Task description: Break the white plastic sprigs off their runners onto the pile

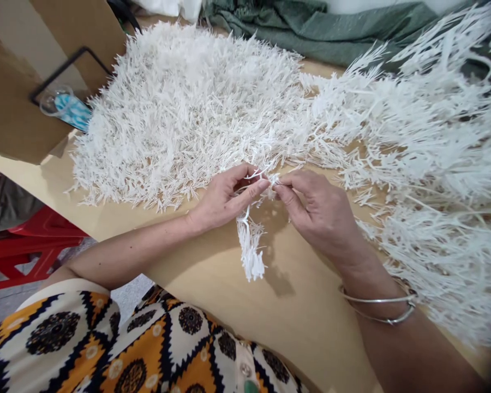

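Between my two hands is a white artificial plant sprig (251,245), its feathery tip hanging down over the table. My left hand (231,196) pinches its thin stem between thumb and fingers. Close by on the right, my right hand (317,210) is closed, thumb against forefinger, on a white tuft of the same sprig. The fingertips of both hands nearly meet. Just beyond them lies a large heap of white artificial sprigs (196,103). Longer white branches (442,164) are piled to the right of my right hand.
A cardboard box (20,71) stands at the far left, with a clear cup (57,101) and a black wire frame (71,57) against it. Green cloth (331,27) lies along the back. A red plastic stool (33,240) is below the table's (311,322) left edge.
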### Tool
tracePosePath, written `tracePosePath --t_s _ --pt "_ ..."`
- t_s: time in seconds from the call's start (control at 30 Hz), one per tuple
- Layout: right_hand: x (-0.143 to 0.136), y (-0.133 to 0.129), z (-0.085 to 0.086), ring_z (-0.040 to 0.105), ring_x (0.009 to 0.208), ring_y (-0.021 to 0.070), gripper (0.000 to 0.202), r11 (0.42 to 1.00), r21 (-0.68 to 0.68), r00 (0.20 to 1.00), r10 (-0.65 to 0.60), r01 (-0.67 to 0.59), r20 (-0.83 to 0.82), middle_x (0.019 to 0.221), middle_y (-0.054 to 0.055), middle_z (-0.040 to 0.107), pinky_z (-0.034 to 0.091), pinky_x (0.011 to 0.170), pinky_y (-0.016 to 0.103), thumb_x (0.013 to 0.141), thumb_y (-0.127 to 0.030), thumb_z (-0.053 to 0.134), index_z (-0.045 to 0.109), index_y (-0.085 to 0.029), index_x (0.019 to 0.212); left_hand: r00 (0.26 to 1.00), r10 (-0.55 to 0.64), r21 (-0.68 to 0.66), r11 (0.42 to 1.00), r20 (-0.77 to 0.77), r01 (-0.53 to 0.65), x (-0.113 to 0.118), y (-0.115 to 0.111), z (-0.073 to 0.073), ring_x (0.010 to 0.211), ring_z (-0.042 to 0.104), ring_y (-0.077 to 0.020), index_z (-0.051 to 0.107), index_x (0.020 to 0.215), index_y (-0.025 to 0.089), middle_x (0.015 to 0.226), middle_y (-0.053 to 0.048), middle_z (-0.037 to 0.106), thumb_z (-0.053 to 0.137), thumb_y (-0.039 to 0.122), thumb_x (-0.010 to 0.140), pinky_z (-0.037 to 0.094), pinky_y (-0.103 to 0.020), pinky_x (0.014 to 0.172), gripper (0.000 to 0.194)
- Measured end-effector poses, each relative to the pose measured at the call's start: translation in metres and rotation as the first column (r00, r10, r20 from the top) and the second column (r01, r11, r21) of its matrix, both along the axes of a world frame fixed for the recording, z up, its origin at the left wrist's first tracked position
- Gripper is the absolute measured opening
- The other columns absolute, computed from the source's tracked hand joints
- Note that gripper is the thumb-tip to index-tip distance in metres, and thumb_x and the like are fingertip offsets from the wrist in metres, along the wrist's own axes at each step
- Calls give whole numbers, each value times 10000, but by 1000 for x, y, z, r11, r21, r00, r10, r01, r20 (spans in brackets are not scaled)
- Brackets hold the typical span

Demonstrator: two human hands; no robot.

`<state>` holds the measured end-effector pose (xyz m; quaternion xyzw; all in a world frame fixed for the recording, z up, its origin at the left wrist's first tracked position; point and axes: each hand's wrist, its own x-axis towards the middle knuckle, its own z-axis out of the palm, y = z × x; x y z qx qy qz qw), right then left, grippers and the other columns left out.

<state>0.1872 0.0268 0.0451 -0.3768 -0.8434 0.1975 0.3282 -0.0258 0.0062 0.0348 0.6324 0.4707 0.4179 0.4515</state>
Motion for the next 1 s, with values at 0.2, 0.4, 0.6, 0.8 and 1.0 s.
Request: tracePosePath --t_s 0.2,0.4,0.6,0.8,1.0 --pt "-3 2 3 542 732 186 268 999 -19 988 -33 36 151 755 3 595 388 764 367 1077 -297 479 524 -241 818 990 -109 60 992 -89 114 -8 4 6 660 454 -88 558 751 176 699 25 492 534 467 1076 369 -259 632 437" --pt "3 18 -8 478 686 215 303 964 26 930 -263 266 255 681 19 539 350 725 385 1004 -251 498 439 -256 707 974 -135 268 946 -185 182 -4 5 7 714 536 -103 596 802 185 742 10 561 520 376 1087 426 -257 693 352" --pt "37 35 -13 448 601 213 284 852 40 827 -517 522 224 631 19 565 318 642 373 1001 -345 540 539 -273 727 993 -41 250 966 -110 67 -1 -1 1 652 470 -97 560 795 193 705 18 518 509 441 1086 383 -261 636 387" --pt "16 13 3 639 921 296 346 916 104 898 -400 387 182 949 118 742 472 884 478 1027 -515 543 717 -220 976 992 76 206 977 -99 -55 1 0 -7 639 385 -96 488 762 197 686 36 431 540 530 1060 341 -278 623 450" --pt "-1 -3 5 655 1072 280 193 996 -78 998 -46 50 52 1081 64 740 503 958 468 1015 -455 627 686 -271 1029 995 85 158 984 -45 -77 2 -1 -10 688 493 -103 653 1001 203 795 3 601 579 492 1052 407 -264 639 303"
